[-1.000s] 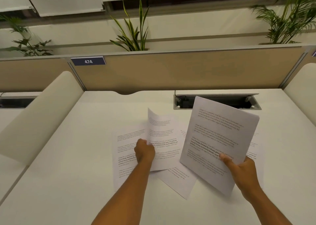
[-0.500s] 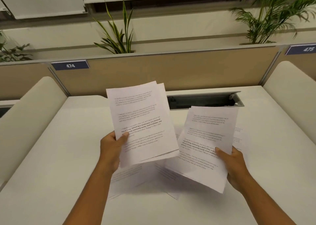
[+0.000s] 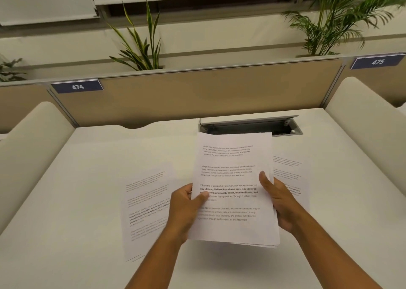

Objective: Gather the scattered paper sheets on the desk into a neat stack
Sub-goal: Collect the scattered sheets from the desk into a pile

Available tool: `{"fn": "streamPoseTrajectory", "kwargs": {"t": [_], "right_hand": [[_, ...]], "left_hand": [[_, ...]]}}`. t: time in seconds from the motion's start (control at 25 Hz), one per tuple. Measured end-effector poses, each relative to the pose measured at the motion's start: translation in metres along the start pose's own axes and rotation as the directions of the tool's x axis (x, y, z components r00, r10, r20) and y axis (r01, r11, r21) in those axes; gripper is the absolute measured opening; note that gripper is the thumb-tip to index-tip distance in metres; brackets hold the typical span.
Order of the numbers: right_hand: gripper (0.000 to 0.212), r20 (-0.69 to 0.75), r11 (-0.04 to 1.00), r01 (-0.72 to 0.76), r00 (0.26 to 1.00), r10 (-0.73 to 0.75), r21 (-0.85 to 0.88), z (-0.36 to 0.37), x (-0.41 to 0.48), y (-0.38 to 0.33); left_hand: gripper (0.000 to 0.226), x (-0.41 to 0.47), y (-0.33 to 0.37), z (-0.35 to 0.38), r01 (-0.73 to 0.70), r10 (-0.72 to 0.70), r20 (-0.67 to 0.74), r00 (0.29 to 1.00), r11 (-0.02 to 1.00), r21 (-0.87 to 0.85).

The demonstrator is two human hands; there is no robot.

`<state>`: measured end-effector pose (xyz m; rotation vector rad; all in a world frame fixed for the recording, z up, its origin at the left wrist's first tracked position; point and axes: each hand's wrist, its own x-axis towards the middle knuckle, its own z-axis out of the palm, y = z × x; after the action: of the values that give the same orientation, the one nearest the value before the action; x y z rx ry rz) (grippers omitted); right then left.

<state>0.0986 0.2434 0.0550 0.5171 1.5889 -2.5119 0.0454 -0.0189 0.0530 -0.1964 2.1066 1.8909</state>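
Note:
A small stack of printed paper sheets (image 3: pixel 230 161) is held upright above the white desk (image 3: pixel 87 200). My left hand (image 3: pixel 186 209) grips its left edge with the thumb on the front page. My right hand (image 3: pixel 279 200) clasps the right edge. One printed sheet (image 3: pixel 145 209) lies flat on the desk to the left of my hands. Another sheet (image 3: pixel 287 167) lies flat on the right, partly hidden behind the stack and my right hand.
An open cable tray (image 3: pixel 250 126) is sunk into the desk behind the stack. A tan partition (image 3: pixel 208 93) with labels 474 and 475 closes the back. Cream side dividers (image 3: pixel 33 156) stand left and right. Plants rise behind the partition.
My hands came together: the sheets from each hand are now merged into one stack held by both. The camera view shifted slightly right.

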Motion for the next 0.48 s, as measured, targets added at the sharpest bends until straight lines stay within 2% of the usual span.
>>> {"fn": "streamPoseTrajectory", "kwargs": {"t": [0.2, 0.28, 0.32, 0.4, 0.48], "right_hand": [[0.054, 0.013, 0.999, -0.021, 1.000, 0.021, -0.029, -0.007, 0.003, 0.003], [0.056, -0.004, 0.998, -0.025, 1.000, 0.025, -0.058, -0.007, 0.004, 0.005], [0.056, -0.014, 0.997, -0.024, 1.000, 0.023, -0.067, -0.008, 0.004, 0.007], [0.055, -0.032, 0.998, -0.020, 0.999, 0.018, -0.068, -0.011, 0.004, 0.009], [0.050, -0.045, 0.998, -0.016, 0.999, 0.013, -0.065, -0.015, 0.005, 0.011]], "left_hand": [[0.012, -0.003, -0.003, 0.002, -0.040, 0.040, -0.020, 0.999, 0.999, 0.000], [0.011, 0.004, -0.011, -0.007, -0.048, 0.052, -0.104, 0.993, 0.998, 0.045], [0.016, 0.010, -0.017, -0.014, -0.042, 0.069, -0.193, 0.979, 0.989, 0.139], [0.041, 0.024, -0.035, -0.037, 0.079, 0.100, -0.381, 0.919, 0.901, 0.427], [0.069, 0.035, -0.053, -0.066, 0.341, 0.052, -0.516, 0.855, 0.694, 0.634]]}}
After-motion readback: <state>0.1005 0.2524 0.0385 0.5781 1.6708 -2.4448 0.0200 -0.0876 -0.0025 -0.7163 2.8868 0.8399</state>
